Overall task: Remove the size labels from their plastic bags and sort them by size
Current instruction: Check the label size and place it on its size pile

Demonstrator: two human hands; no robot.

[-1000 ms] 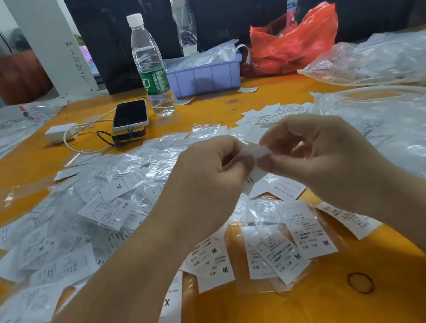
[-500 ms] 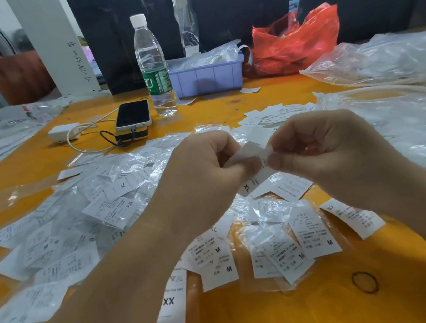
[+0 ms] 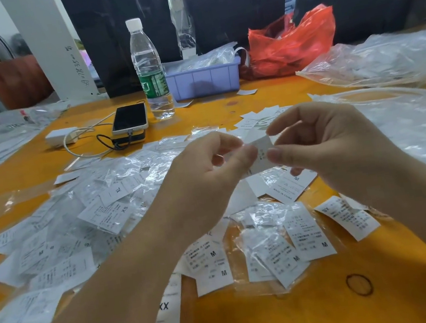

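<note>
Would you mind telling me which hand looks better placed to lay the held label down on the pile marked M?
Probably the right hand. Both hands pinch the label, but the M labels lie beneath the right wrist, while the left hand hangs over the unsorted bags.

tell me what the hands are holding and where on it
Both hands pinch one small white size label above the table: the left hand grips its left edge, the right hand its right edge, thumb against forefinger.
</note>
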